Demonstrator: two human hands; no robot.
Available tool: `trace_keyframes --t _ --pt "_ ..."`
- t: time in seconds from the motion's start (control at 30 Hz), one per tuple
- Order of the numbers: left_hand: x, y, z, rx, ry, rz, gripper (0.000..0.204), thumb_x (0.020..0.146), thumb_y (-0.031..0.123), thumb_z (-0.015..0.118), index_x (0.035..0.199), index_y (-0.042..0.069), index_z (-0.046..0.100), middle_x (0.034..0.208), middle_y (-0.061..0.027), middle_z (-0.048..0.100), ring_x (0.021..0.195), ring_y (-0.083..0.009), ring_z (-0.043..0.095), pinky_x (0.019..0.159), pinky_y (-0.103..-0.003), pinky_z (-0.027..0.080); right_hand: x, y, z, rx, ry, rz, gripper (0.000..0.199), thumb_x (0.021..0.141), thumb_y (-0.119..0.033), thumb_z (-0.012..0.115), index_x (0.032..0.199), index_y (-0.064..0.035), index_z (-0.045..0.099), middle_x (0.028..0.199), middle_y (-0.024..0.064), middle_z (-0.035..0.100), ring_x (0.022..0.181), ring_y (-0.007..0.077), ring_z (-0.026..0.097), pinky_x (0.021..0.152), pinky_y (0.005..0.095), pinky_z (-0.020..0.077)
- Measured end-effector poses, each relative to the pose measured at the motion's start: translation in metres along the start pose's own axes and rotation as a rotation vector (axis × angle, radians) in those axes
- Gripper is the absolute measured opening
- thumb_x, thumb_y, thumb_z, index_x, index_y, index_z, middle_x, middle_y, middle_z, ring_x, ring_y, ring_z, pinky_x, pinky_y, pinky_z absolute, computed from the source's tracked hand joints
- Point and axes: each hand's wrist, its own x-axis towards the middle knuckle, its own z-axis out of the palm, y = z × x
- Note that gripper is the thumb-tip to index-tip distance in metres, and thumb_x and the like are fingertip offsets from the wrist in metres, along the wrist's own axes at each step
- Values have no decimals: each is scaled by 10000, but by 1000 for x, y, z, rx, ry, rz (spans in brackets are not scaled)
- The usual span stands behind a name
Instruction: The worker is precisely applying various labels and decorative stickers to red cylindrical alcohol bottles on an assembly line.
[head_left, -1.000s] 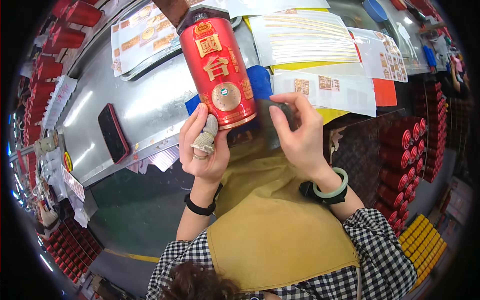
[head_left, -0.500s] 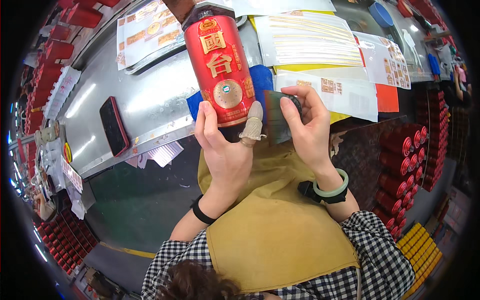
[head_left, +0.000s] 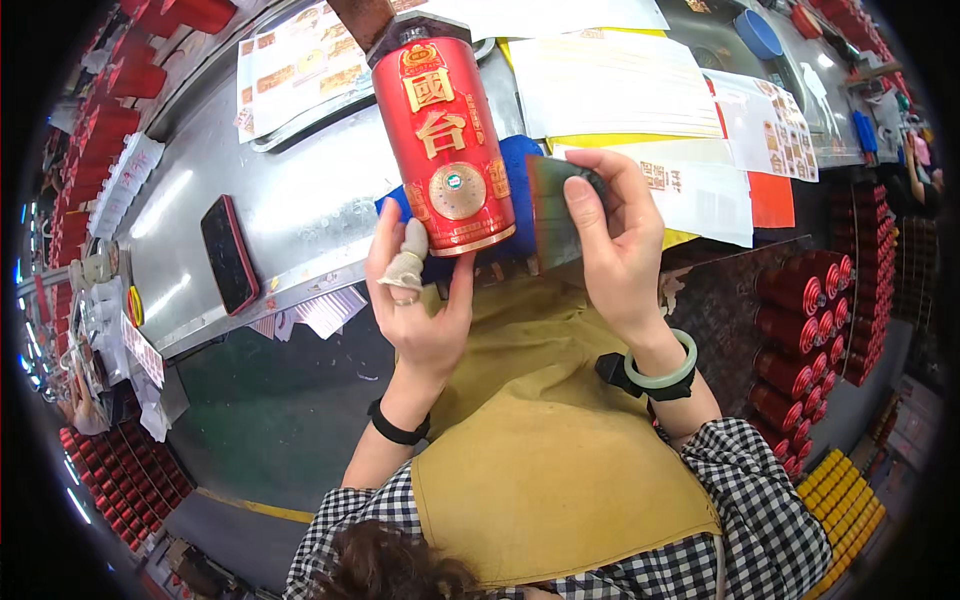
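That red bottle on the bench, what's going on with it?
A person at a metal workbench steadies a red cylindrical bottle lying on a blue pad. The left hand cups its bottom end, with a wrapped fingertip against it. The right hand holds a flat dark scraper beside the bottle. A phone lies to the left.

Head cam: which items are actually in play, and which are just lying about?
In play:
- tall red cylindrical bottle with gold emblem, base gripped by left hand
- flat dark scraper card, held by right hand beside the bottle
- blue pad behind the bottle

Lying about:
- red-edged black phone
- white label sheets
- rows of red bottles
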Motion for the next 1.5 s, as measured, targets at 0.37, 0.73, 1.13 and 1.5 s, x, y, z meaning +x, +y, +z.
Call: trace_keyframes --t 0.37,0.73,1.13,1.5 --pt "34 19 1 234 -208 53 899 692 263 956 1501 218 565 1469 -242 458 1282 -422 525 1053 -488 459 16 -3 -6 -14 -3 -37 211 1051 -90 611 1226 26 633 1071 81 685 972 116 620 866 266 503" --pt "43 20 2 107 -138 -25 926 656 134 968 1475 49 545 1468 -215 468 1325 -383 512 1087 -452 449 54 -18 -6 -271 -255 -422 315 868 -1 714 1175 -70 709 1016 115 720 935 273 678 872 368 504" --pt "32 -17 -3 46 -141 -3 856 713 179 958 1422 -71 548 1311 -212 637 1155 -346 659 982 -400 526 53 -24 14 -420 -418 -972 239 747 -77 701 958 -179 746 909 -49 728 780 167 574 773 324 437" --pt "38 -16 -8 -95 -186 -87 854 736 79 901 1475 -52 492 1425 -196 574 1299 -321 582 1087 -399 464 73 -11 13 -389 -325 -833 183 805 -118 720 970 -193 748 895 -54 722 814 186 574 776 336 438"
